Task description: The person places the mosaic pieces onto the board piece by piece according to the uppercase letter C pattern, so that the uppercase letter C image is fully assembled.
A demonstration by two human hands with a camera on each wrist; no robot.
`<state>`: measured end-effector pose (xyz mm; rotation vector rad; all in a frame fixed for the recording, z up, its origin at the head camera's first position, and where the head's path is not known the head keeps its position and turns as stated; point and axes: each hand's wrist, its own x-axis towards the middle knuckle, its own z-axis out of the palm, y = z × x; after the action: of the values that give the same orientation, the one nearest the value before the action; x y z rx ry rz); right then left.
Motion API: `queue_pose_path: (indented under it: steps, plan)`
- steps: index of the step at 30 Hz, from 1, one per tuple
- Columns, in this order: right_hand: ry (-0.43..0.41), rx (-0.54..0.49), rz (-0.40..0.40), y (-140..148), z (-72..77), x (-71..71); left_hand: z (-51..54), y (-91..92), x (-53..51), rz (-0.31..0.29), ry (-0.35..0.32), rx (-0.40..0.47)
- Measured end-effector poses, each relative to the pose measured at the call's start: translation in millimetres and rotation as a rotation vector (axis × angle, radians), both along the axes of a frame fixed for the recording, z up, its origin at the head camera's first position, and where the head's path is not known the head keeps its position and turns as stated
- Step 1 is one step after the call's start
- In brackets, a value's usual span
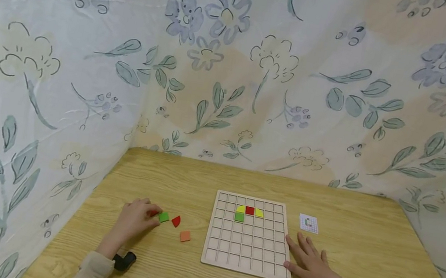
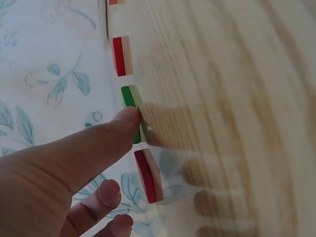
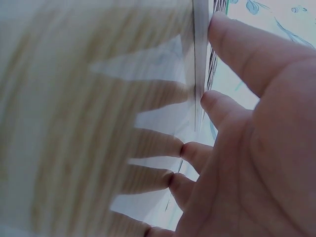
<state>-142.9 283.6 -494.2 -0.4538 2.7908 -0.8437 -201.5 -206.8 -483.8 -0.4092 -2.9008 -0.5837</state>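
Note:
My left hand (image 1: 135,217) is at the left of the table with its fingers bent over loose pieces. In the left wrist view its thumb touches a green square piece (image 2: 129,98); the other visible fingertips are apart from it, above the table. A red piece (image 2: 148,177) lies under that hand, partly hidden in the head view. A red quarter-round piece (image 1: 176,221) and an orange square piece (image 1: 185,236) lie to the right. My right hand (image 1: 312,266) has its fingers spread, thumb and index fingertip touching the right edge of the wooden grid board (image 1: 248,251).
On the board's upper part sit a red square (image 1: 250,210), two yellow rounded pieces (image 1: 259,213) and a green square (image 1: 239,217). A small printed pattern card (image 1: 308,223) lies right of the board. Floral cloth (image 1: 232,86) stands behind the table.

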Motion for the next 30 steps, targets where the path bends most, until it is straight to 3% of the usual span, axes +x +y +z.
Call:
queue_pose_path:
  steps: [19,30]
  plan:
    - [0.003,0.002,0.006,-0.2,1.2,-0.4,0.3,1.7,-1.9,0.008,-0.040,-0.005]
    - [-0.030,-0.010,0.008,0.2,2.8,-0.7,-2.1,6.4,-5.3,0.005,0.028,0.015]
